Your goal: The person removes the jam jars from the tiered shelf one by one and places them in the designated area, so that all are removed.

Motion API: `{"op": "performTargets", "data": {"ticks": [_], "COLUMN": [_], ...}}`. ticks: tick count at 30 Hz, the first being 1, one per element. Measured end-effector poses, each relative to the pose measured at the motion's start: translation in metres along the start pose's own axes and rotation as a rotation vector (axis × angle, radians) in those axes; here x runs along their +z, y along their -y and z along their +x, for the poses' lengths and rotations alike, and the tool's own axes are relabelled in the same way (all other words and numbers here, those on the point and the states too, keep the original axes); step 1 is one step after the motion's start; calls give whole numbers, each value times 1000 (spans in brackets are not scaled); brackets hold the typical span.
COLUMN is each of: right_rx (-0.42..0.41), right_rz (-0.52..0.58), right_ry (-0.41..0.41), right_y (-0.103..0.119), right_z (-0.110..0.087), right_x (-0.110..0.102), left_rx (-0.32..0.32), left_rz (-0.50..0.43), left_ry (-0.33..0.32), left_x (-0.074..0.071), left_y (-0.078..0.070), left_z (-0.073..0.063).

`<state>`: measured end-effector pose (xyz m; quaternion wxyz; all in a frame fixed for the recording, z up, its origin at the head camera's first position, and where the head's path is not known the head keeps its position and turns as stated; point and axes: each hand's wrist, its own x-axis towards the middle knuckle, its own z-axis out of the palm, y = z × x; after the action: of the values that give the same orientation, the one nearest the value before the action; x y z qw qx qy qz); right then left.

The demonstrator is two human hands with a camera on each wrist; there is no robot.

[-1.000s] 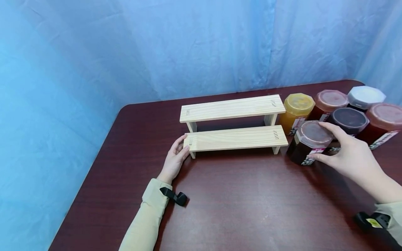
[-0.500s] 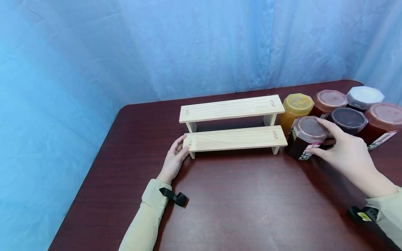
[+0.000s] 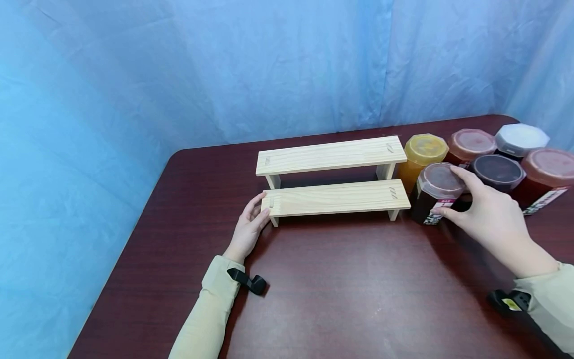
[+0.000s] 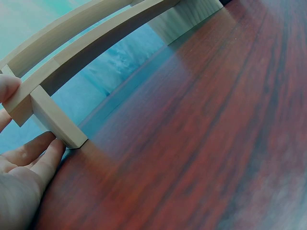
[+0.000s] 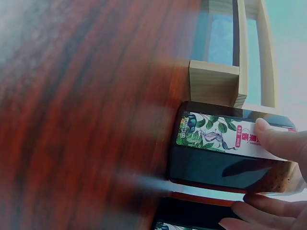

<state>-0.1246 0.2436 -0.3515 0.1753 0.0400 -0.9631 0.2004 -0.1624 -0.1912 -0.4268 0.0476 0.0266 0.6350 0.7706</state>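
Note:
A two-step pale wooden rack [image 3: 335, 197] stands on the table. My left hand [image 3: 249, 226] holds the left end of its lower step. In the left wrist view the thumb [image 4: 8, 87] lies on the board's end, and other fingertips touch the rack's leg [image 4: 58, 120]. My right hand [image 3: 495, 219] grips an octagonal jar [image 3: 441, 180] with dark contents, a clear lid and a floral label [image 5: 211, 132]. The thumb is on the label, with fingers around the far side. This jar stands upright close by the rack's right end, in front of a yellow jar [image 3: 423, 154].
Several more jars stand at the right: two with reddish lids [image 3: 473, 141] [image 3: 550, 165], one white-lidded [image 3: 522, 138] and one dark-lidded [image 3: 499, 170]. The dark red table [image 3: 341, 294] extends in front of the rack. A blue curtain [image 3: 287, 70] hangs behind.
My right hand has moved the dark jar back and slightly left, closer to the yellow jar. The left hand and the rack have stayed nearly still.

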Motion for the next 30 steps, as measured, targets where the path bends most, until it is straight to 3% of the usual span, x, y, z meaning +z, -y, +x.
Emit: {"op": "performTargets", "data": {"ticks": [12, 22, 30], "right_rx": [-14, 34, 21], "right_rz": [14, 7, -6], "right_ry": [-1, -12, -50], "right_y": [0, 9, 20], "right_z": [-4, -4, -8], "right_x": [-2, -23, -31], "left_rx": [-16, -5, -11], "left_rz": [24, 28, 39], "left_ry": [-2, -2, -13], "left_x": [1, 2, 1], "left_y": [1, 0, -1], "left_z": [0, 1, -1]}}
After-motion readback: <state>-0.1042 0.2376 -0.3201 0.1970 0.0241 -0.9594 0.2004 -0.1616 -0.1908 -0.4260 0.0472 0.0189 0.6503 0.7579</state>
